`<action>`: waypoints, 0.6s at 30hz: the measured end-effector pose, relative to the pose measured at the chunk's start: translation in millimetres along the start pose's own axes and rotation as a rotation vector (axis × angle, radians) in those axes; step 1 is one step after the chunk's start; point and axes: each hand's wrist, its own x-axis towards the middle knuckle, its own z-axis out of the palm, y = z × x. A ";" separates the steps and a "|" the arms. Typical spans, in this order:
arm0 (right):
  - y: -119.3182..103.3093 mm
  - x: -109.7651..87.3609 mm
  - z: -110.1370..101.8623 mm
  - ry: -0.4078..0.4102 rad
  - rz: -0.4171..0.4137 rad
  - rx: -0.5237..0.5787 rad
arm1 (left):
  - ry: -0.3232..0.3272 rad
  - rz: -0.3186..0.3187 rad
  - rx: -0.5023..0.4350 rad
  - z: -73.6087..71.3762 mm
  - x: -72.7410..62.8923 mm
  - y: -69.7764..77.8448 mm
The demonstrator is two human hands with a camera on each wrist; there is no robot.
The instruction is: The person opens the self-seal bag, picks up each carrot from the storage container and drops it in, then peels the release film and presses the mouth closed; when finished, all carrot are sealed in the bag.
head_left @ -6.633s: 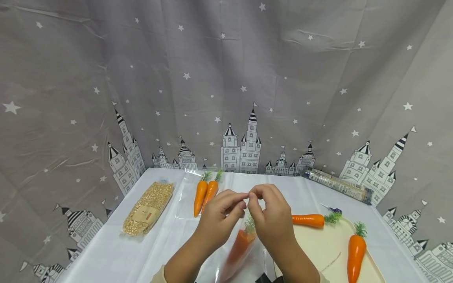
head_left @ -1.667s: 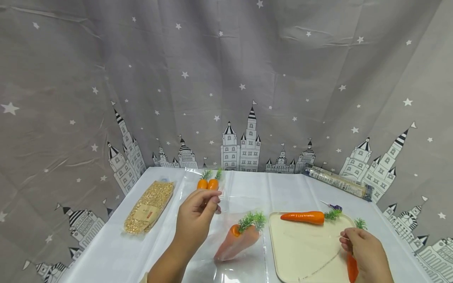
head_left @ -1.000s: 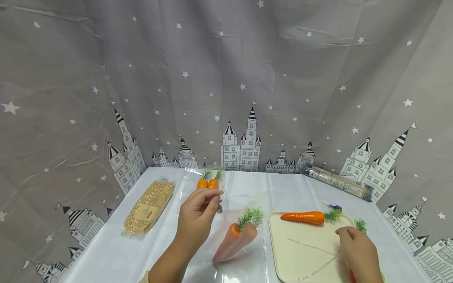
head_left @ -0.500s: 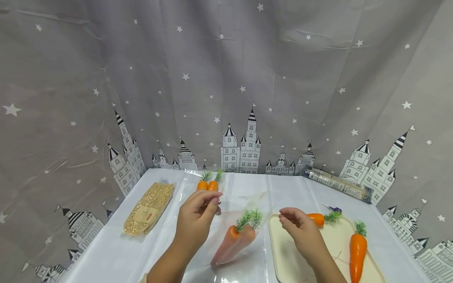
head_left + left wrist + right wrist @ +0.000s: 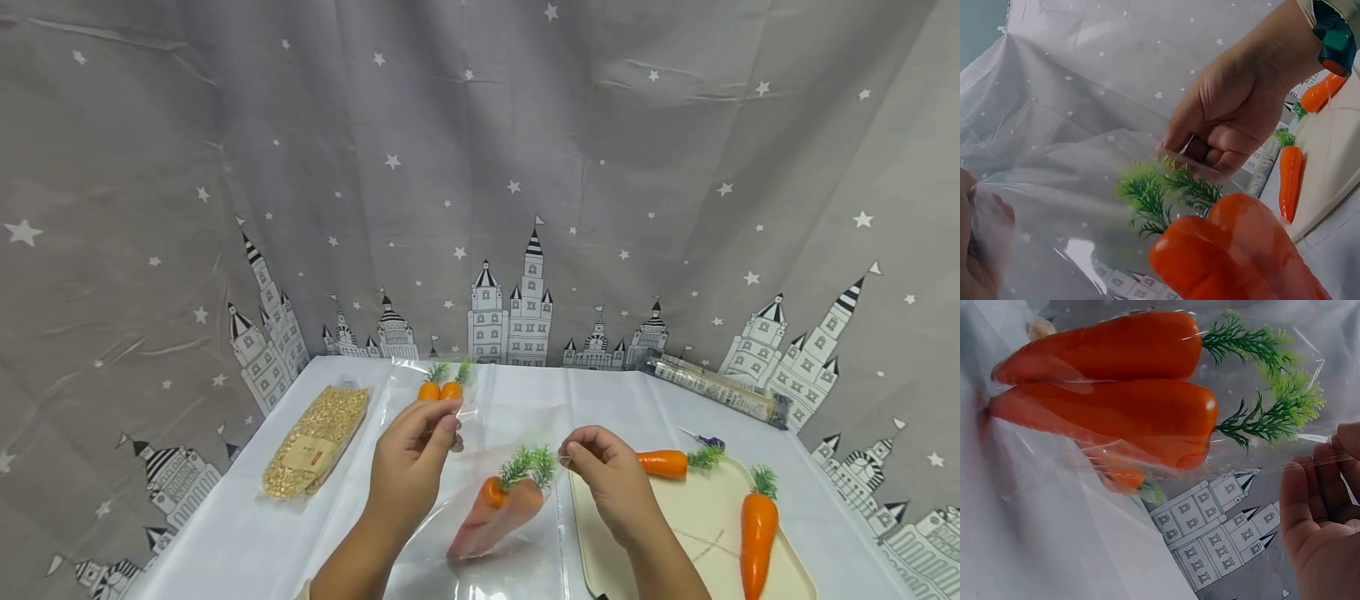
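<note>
A clear plastic bag with two orange carrots inside, green tops uppermost, hangs between my hands. My left hand pinches the bag's upper left edge between thumb and curled fingers; part of it shows at the left border of the left wrist view. With thumb and index finger, my right hand pinches the right edge near the carrot tops. To the right, a cream tray bears loose carrots and thin strips.
A bag of yellow grains lies at the left. Behind my left hand is another clear bag with two carrots. At the back right lies a long clear package. A small purple-handled item is behind the tray.
My right hand went to the tray, then came back left to the bag; two crossing strips lie there where one lay before. My left hand has stayed at the bag's edge since 1.7 seconds ago.
</note>
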 end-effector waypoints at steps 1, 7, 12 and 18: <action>-0.3 0.0 0.6 0.002 -0.004 0.001 | 0.003 -0.023 0.000 -1.0 -0.8 -1.1; -2.8 -1.3 1.9 0.002 -0.021 -0.001 | 0.029 -0.108 0.005 -5.1 -4.0 -4.1; -8.9 -4.5 2.2 -0.003 -0.048 0.013 | 0.055 -0.167 0.013 -8.8 -2.9 0.6; -22.4 -10.0 -0.8 -0.009 -0.135 -0.008 | 0.103 -0.219 -0.041 -13.1 -1.9 6.4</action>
